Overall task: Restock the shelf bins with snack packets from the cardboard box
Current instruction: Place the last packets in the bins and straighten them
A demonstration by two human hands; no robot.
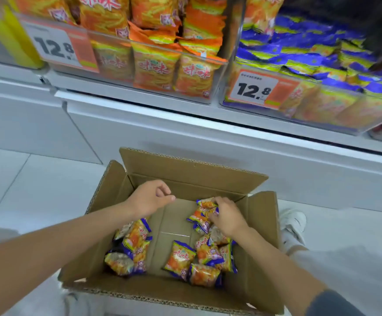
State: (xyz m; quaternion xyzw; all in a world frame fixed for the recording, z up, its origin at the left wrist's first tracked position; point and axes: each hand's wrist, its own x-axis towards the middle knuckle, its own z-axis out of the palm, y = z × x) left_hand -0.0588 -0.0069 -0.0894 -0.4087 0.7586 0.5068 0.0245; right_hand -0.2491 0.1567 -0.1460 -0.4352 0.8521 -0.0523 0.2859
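Note:
An open cardboard box (186,176) stands on the floor below the shelf. Inside lie several small orange snack packets with blue edges, one heap at the left (130,247) and one at the right (204,258). My right hand (227,215) reaches into the box's far right corner and grips a bunch of these packets (202,213). My left hand (151,198) hovers over the box's middle with fingers loosely curled, holding nothing. Above, a clear shelf bin (335,119) at the right holds blue-edged packets of the same kind.
A second clear bin (139,65) at the middle holds orange packets. Both bins carry 12.8 price tags (252,90). White cabinet fronts (185,137) run below the shelf. My white shoe (293,223) rests on the tiled floor right of the box.

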